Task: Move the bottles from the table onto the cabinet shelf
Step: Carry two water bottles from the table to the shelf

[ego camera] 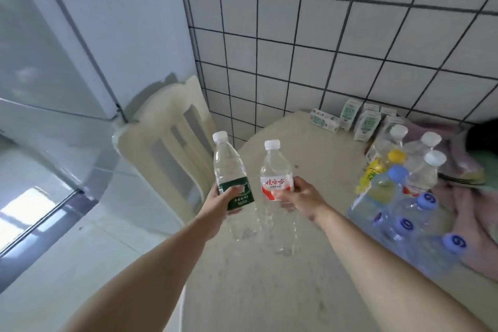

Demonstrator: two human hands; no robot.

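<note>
My left hand [217, 203] grips a clear water bottle with a green label [229, 167] round its middle, lifted above the left edge of the beige table [269, 291]. My right hand [299, 197] grips a second clear bottle with a red and white label [276, 167], held upright over the table. Both bottles have white caps. Several more bottles stand at the table's right: blue-capped ones [404, 224], white-capped ones [425, 167] and a yellow-capped one [377, 170]. The cabinet shelf is not in sight.
A cream plastic chair [164, 148] stands left of the table against a white appliance [80, 35]. Several small green and white cartons [350, 116] line the tiled wall [323, 48]. Pink cloth [474, 224] lies at the table's far right.
</note>
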